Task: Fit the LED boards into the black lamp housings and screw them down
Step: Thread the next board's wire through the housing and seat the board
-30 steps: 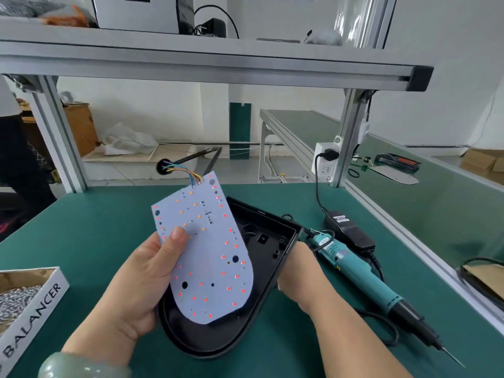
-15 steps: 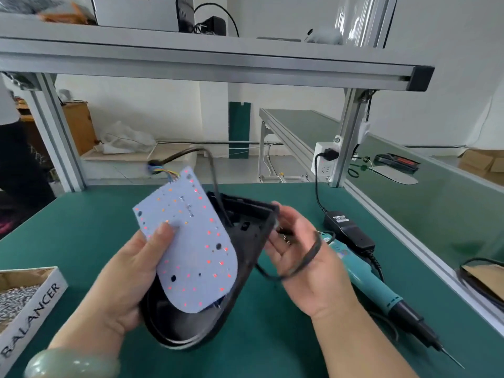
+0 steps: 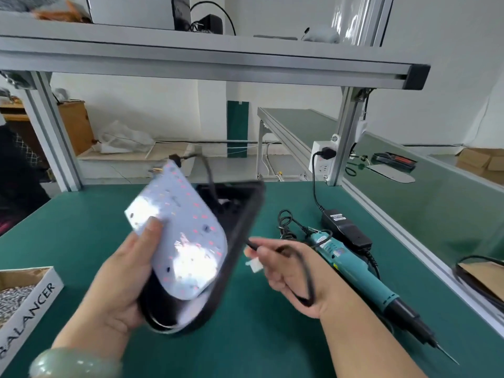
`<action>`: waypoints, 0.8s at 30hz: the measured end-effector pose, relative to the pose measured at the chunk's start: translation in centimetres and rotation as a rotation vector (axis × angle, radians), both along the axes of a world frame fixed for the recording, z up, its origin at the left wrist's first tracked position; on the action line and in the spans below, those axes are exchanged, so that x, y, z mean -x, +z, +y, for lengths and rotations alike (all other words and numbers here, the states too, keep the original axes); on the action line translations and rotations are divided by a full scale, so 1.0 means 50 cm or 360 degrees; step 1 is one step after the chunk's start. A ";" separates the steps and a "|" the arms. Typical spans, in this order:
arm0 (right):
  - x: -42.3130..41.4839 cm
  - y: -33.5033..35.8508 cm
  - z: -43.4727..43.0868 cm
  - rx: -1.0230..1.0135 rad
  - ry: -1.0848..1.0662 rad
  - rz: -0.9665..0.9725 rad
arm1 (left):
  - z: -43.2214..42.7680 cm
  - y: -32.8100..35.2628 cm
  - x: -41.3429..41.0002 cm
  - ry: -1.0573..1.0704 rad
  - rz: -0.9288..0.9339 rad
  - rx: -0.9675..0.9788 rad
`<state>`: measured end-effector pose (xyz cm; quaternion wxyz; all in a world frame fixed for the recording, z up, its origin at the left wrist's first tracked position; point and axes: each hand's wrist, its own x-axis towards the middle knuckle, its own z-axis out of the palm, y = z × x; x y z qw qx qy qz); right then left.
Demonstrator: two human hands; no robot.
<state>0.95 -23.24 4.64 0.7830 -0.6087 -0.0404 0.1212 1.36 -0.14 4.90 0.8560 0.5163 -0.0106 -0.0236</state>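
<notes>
left hand (image 3: 117, 279) gripping LED board (image 3: 185, 236), housing (image 3: 240, 214)

White red-dotted LED board (image 3: 180, 236), black housing (image 3: 240, 216)

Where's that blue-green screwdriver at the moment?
In the head view the screwdriver lies on the green table, just right of the right hand, untouched, with the black adapter behind it and its tip pointing toward the lower right.

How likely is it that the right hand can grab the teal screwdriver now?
Probably not at once: the right hand pinches the black cable. The screwdriver lies uncovered just beside it, so the path looks free.
</notes>
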 end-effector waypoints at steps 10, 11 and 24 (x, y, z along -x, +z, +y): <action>-0.005 -0.013 0.008 0.1106 -0.1088 -0.0463 | 0.037 0.008 0.016 -0.0129 -0.0266 -0.0406; -0.005 -0.007 0.013 0.0883 -0.0941 -0.0569 | 0.024 0.006 0.016 -0.0161 -0.0280 -0.0446; -0.003 -0.004 0.037 0.0082 -0.0043 -0.0604 | -0.016 0.006 0.024 -0.0038 -0.0341 -0.0242</action>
